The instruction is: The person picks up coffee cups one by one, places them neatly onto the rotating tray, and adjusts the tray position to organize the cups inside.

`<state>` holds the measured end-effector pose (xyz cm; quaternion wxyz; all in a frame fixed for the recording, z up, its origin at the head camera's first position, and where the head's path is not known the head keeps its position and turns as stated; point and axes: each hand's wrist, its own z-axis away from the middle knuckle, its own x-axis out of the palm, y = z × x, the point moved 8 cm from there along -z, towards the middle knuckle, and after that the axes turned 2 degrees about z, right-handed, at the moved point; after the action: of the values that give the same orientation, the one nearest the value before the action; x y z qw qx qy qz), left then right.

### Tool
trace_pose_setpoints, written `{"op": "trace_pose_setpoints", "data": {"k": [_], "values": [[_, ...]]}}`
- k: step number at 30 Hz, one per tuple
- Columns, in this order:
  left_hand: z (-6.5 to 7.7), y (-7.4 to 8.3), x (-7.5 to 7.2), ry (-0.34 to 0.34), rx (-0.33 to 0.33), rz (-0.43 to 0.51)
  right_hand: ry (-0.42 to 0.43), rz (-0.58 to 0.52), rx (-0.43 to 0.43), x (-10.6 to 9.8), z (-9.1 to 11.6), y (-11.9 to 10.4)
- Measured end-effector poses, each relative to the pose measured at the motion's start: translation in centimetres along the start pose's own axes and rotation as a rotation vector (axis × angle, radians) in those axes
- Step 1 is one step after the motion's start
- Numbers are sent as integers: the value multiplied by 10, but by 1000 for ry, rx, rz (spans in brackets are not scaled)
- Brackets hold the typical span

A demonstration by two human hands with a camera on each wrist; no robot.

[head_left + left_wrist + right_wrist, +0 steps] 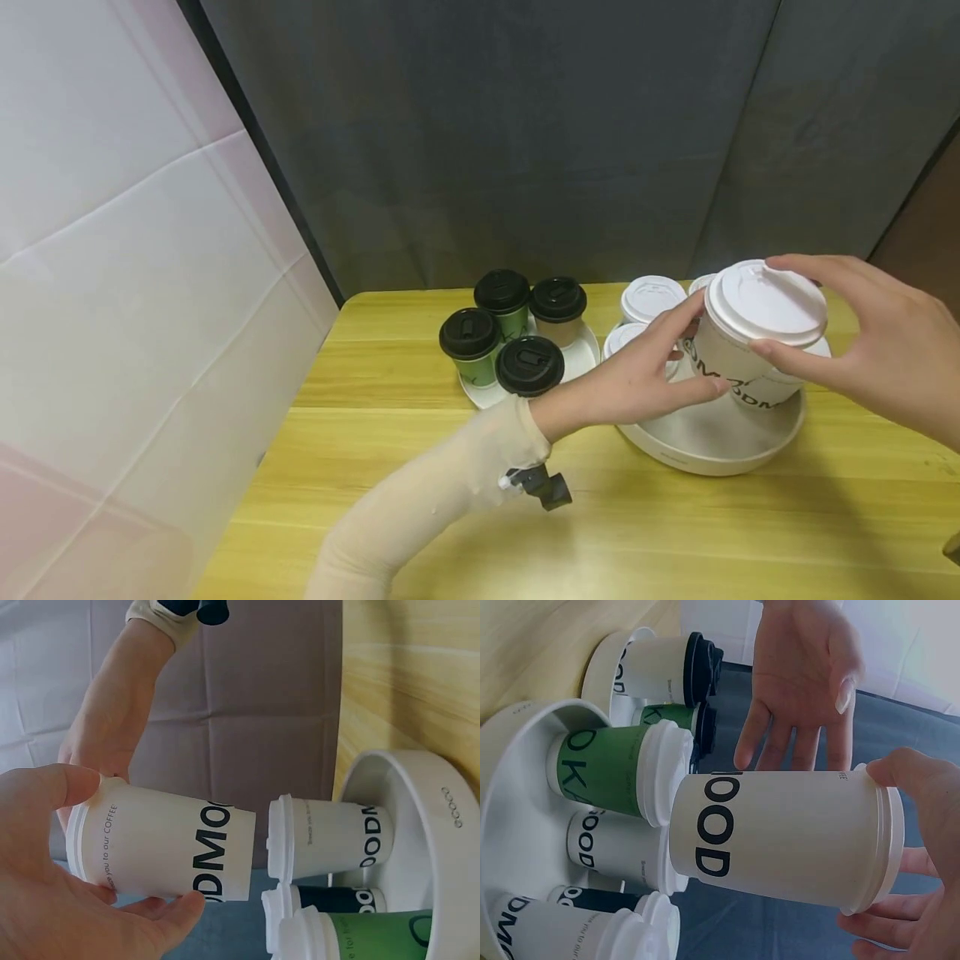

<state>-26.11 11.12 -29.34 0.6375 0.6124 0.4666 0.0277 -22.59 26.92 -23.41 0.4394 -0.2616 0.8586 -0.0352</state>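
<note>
A white lidded paper coffee cup (738,350) with dark lettering is held above a round white tray (708,467). My right hand (885,342) grips it from above by the rim of its lid (768,300). Beside the cup's left side is my left hand (637,379), its fingers fairly straight and spread; whether they touch it I cannot tell. Standing in the tray are several white-lidded cups, among them a green cup (600,765) and a dark one (330,898). The held cup partly hides them in the head view.
Left of the round tray, a second white tray (581,357) holds several cups with black lids (530,365). Both trays stand on a yellow wood-grain table (360,467). A dark grey curtain-like backdrop (510,133) hangs behind, and a pale panel (135,250) is at the left.
</note>
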Motion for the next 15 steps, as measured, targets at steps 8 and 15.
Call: {"op": "trace_pose_setpoints", "data": {"k": [8,15], "values": [[13,-1,10,-30,-9,-26,-20,-28,19,5,15,0],[22,-7,20,-68,-30,-59,-36,-60,1,11,25,-3]]}}
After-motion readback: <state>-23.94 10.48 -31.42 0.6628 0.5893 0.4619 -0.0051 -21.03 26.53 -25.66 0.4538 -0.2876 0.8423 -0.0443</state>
